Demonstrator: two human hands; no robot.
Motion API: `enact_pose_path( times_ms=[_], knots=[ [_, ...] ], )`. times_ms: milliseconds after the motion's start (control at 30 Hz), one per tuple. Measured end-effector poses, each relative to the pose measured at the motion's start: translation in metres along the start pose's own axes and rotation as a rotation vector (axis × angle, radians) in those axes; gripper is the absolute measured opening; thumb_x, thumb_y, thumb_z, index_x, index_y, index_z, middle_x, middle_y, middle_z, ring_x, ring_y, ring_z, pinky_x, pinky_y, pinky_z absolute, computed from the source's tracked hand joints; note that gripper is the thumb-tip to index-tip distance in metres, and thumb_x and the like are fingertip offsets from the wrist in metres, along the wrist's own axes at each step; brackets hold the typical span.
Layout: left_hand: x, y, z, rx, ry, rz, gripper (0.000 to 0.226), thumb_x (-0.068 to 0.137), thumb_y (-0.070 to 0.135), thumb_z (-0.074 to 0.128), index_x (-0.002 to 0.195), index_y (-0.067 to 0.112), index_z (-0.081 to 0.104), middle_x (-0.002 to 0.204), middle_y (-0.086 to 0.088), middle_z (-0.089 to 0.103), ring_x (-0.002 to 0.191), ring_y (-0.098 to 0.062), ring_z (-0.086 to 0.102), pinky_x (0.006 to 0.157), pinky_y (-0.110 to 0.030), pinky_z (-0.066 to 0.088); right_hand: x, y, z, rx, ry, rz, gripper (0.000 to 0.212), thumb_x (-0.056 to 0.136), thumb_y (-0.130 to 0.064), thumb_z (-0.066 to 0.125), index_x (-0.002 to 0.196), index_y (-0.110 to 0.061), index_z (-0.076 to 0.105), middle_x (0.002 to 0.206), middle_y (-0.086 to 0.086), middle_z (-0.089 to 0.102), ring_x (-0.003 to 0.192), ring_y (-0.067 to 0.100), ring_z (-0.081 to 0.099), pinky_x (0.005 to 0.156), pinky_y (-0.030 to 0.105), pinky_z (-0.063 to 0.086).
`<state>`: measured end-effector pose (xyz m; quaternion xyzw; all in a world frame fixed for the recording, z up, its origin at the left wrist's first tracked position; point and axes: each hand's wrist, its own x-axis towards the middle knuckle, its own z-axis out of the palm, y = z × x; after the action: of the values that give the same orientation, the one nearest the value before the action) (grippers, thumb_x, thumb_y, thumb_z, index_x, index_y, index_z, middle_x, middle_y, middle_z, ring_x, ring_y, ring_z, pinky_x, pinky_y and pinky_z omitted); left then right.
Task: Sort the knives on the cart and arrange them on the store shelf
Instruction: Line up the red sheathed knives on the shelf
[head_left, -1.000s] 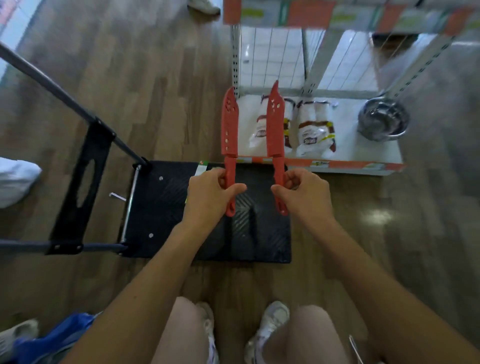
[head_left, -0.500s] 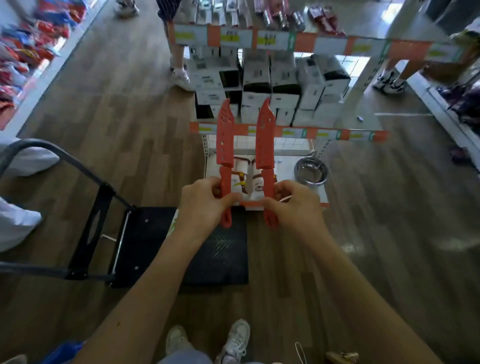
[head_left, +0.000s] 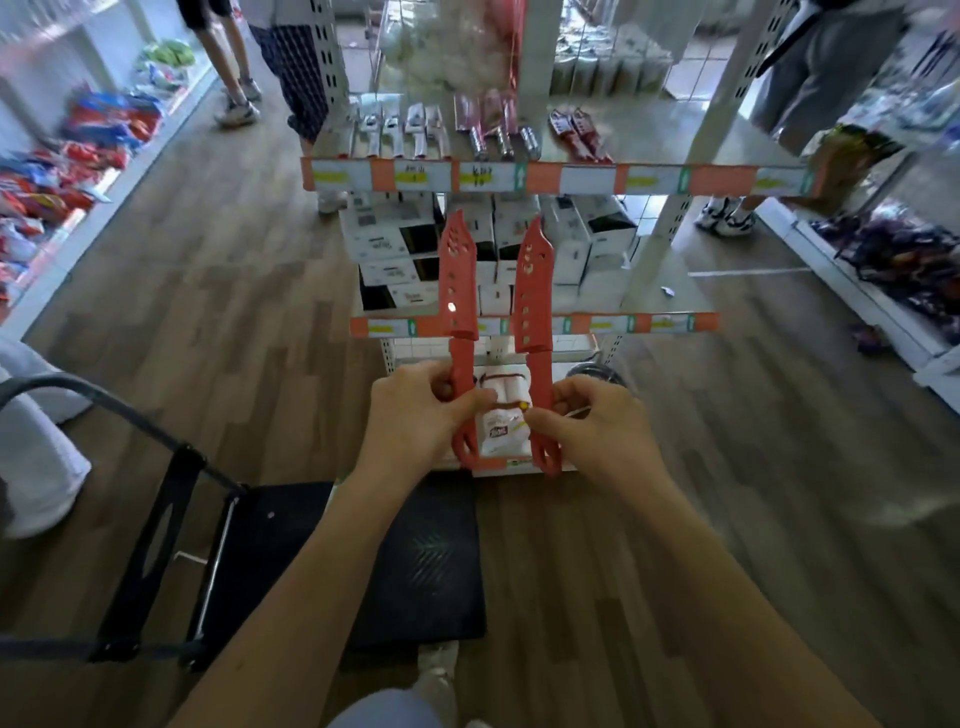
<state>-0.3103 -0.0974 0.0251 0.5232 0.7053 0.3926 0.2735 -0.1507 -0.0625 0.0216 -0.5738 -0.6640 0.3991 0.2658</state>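
two sheathed red knives are held upright, side by side but apart; the left knife (head_left: 458, 280) is gripped at its handle by the left hand (head_left: 415, 415), fingers and thumb curled round it; the right knife (head_left: 532, 296) is gripped likewise by the right hand (head_left: 597, 431); both have been lifted away from the cart (head_left: 426, 566); the top shelf (head_left: 649, 140) and its shelved knives (head_left: 400, 130) are now brought into view; placement beside the matching red pair (head_left: 576, 132) is judged next.

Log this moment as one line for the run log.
left hand: grips left red knife | right hand: grips right red knife | both: pointing up, apart | cart: below arms | shelf: ahead
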Motion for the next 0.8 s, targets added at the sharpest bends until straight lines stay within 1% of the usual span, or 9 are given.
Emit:
enact_pose_path(
  times_ms=[67, 167, 300, 400, 467, 567, 667, 733, 800],
  knots=[
    [0.018, 0.004, 0.002, -0.005, 0.011, 0.017, 0.021, 0.078, 0.030, 0.071, 0.094, 0.016, 0.070, 0.082, 0.008, 0.068, 0.069, 0.006, 0.059, 0.061, 0.003, 0.042, 0.018, -0.002, -0.006, -0.018, 0.014, -0.001, 0.015, 0.081, -0.027, 0.069, 0.074, -0.026, 0.056, 0.071, -0.012, 0.058, 0.061, 0.001, 0.055, 0.050, 0.006, 0.043],
    [0.050, 0.010, 0.003, -0.010, -0.005, 0.052, 0.019, 0.080, 0.031, 0.069, 0.093, 0.016, 0.069, 0.078, 0.009, 0.068, 0.065, 0.003, 0.062, 0.060, -0.002, 0.045, 0.050, -0.005, -0.010, -0.043, 0.053, -0.008, 0.019, 0.081, -0.028, 0.070, 0.071, -0.030, 0.053, 0.070, -0.013, 0.058, 0.064, 0.003, 0.057, 0.066, 0.021, 0.053],
    [0.102, 0.019, 0.006, -0.009, -0.041, 0.067, 0.019, 0.079, 0.034, 0.069, 0.090, 0.018, 0.067, 0.074, 0.012, 0.064, 0.067, 0.003, 0.060, 0.059, -0.005, 0.046, 0.093, -0.014, -0.013, -0.051, 0.089, 0.007, 0.018, 0.080, -0.028, 0.070, 0.072, -0.030, 0.054, 0.069, -0.011, 0.060, 0.060, 0.003, 0.060, 0.063, 0.023, 0.056],
    [0.138, 0.025, 0.009, 0.004, -0.068, 0.079, 0.021, 0.079, 0.034, 0.068, 0.091, 0.017, 0.067, 0.072, 0.009, 0.063, 0.065, 0.001, 0.059, 0.059, -0.009, 0.045, 0.124, -0.017, -0.017, -0.067, 0.118, 0.047, 0.015, 0.079, -0.031, 0.071, 0.076, -0.030, 0.056, 0.075, -0.008, 0.063, 0.070, 0.007, 0.063, 0.072, 0.032, 0.058],
    [0.158, 0.028, 0.011, 0.007, -0.090, 0.096, 0.021, 0.080, 0.032, 0.068, 0.090, 0.013, 0.066, 0.070, 0.006, 0.063, 0.058, 0.000, 0.059, 0.055, -0.008, 0.044, 0.139, -0.020, -0.021, -0.042, 0.134, 0.069, 0.013, 0.079, -0.030, 0.071, 0.079, -0.027, 0.058, 0.077, -0.006, 0.064, 0.073, 0.011, 0.064, 0.075, 0.035, 0.058],
    [0.182, 0.031, 0.017, -0.019, -0.105, 0.107, 0.020, 0.080, 0.031, 0.069, 0.086, 0.012, 0.065, 0.066, 0.005, 0.064, 0.053, 0.006, 0.060, 0.049, -0.005, 0.044, 0.159, -0.025, -0.028, 0.009, 0.141, 0.076, 0.014, 0.078, -0.028, 0.071, 0.083, -0.019, 0.062, 0.075, -0.003, 0.065, 0.069, 0.012, 0.063, 0.069, 0.030, 0.056],
    [0.208, 0.036, 0.027, 0.010, -0.097, 0.092, 0.023, 0.079, 0.034, 0.069, 0.087, 0.013, 0.066, 0.075, -0.001, 0.067, 0.063, -0.008, 0.064, 0.055, -0.012, 0.047, 0.183, -0.024, -0.038, 0.002, 0.165, 0.078, 0.014, 0.078, -0.026, 0.072, 0.086, -0.017, 0.064, 0.076, -0.003, 0.066, 0.067, 0.007, 0.061, 0.063, 0.019, 0.052],
    [0.225, 0.041, 0.035, 0.028, -0.099, 0.091, 0.023, 0.079, 0.035, 0.069, 0.086, 0.014, 0.066, 0.076, -0.002, 0.068, 0.069, -0.011, 0.063, 0.058, -0.012, 0.045, 0.201, -0.021, -0.045, -0.001, 0.168, 0.085, 0.014, 0.078, -0.026, 0.072, 0.086, -0.017, 0.065, 0.074, -0.005, 0.065, 0.063, 0.004, 0.060, 0.057, 0.011, 0.048],
    [0.241, 0.047, 0.043, 0.022, -0.108, 0.095, 0.020, 0.080, 0.035, 0.068, 0.081, 0.016, 0.064, 0.072, 0.000, 0.066, 0.067, -0.011, 0.062, 0.059, -0.011, 0.045, 0.220, -0.018, -0.053, 0.028, 0.170, 0.089, 0.015, 0.078, -0.023, 0.073, 0.087, -0.014, 0.065, 0.071, -0.005, 0.063, 0.059, 0.002, 0.057, 0.050, 0.006, 0.045]
  ],
)
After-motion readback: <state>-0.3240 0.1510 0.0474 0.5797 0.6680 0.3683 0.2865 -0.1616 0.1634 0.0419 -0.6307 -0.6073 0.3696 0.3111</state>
